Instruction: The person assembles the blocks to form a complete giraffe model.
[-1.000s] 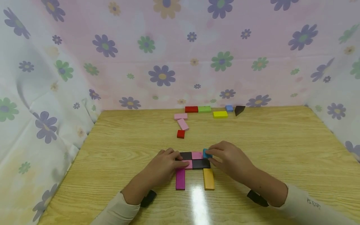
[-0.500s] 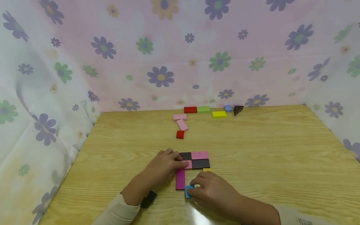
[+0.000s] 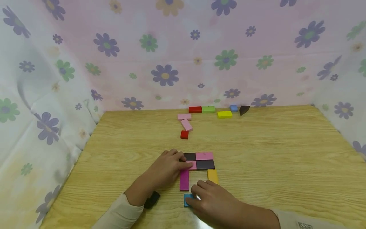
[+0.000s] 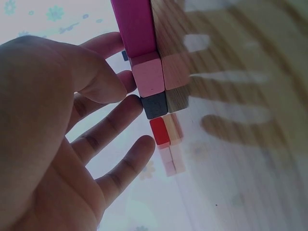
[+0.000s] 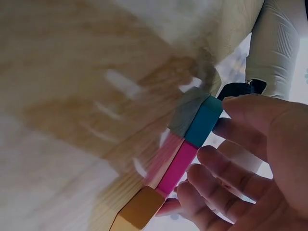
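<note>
My left hand (image 3: 167, 168) rests with loosely bent fingers at the left of a two-row block layout. Its thumb touches the front pink block (image 3: 193, 165); its fingertips touch the rear black block (image 3: 190, 156). Another pink block (image 3: 204, 156) and a longer black block (image 3: 205, 164) lie side by side with them. Below stand a magenta block (image 3: 184, 181) and an orange block (image 3: 212, 175), partly hidden by my right hand (image 3: 214, 201). That hand pinches a blue block (image 5: 204, 122) between thumb and finger, just in front of the magenta block with a small gap.
Farther back lie a small red block (image 3: 184, 135), two light pink blocks (image 3: 186, 125), a long red block (image 3: 195, 109), a green block (image 3: 208, 109), a yellow block (image 3: 224, 114), a small blue block (image 3: 233, 108) and a dark triangular block (image 3: 244, 110). Flowered cloth (image 3: 183, 47) surrounds the table.
My right hand has carried the blue block from the right end of the rear row toward me and left, to the magenta block's front end. My left hand stays in place.
</note>
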`<state>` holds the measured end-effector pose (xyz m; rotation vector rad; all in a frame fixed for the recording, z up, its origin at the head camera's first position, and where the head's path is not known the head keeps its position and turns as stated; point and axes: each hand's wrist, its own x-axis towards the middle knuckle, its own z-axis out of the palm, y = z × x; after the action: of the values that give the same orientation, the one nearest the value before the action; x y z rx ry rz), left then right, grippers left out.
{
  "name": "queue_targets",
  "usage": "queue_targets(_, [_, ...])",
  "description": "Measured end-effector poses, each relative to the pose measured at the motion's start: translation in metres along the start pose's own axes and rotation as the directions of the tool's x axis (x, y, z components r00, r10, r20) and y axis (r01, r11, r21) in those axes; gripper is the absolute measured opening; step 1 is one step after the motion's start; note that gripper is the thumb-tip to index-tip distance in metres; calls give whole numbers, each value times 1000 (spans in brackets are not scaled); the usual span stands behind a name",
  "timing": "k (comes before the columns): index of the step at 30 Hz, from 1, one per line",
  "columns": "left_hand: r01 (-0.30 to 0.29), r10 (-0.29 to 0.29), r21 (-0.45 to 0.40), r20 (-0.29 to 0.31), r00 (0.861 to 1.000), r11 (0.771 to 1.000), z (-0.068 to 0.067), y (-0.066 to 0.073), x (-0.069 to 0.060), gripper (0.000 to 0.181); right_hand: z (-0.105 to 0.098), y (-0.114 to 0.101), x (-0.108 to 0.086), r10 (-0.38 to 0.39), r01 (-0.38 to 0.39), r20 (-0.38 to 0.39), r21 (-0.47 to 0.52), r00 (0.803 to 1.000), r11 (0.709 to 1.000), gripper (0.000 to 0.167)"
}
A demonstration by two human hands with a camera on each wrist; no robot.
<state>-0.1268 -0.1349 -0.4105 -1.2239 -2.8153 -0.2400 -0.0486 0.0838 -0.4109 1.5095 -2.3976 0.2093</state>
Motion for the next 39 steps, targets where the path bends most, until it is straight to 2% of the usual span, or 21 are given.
queue_targets(9, [-16,17,20,-30,999,1000,-2,-2,2,34,-1,0,6,-16,17,14,-78,1000,997,26])
queue_targets(13, [-26,27,27,-38,999,999,-4,-2,3,33,-1,1,7,-10,12,23,-64,1000,998,28])
queue_targets(21, [-5,5,17,-1,1000,1000,-4,-2,5,34,1,1,7,-6,8,34,-58,999,998,32])
queue_targets(26, [11,-11,-2,13,1000,1000,-3,-2,4,34,-4,5,7,22,-22,48,10,999,1000,32])
queue_targets(32, [21,-20,-12,27,999,1000,-3,0,2,35,-16,26,11,43,-45,57,36,997,998,25])
queue_targets(36, [17,-17,-7,25,1000,1000,-3,0,2,35,-20,46,16,48,-48,21,4,999,999,21])
queue_targets(39, [5,-5,-4,21,1000,1000,-3,0,1,35,-22,63,20,81,-81,5,8,997,997,20])
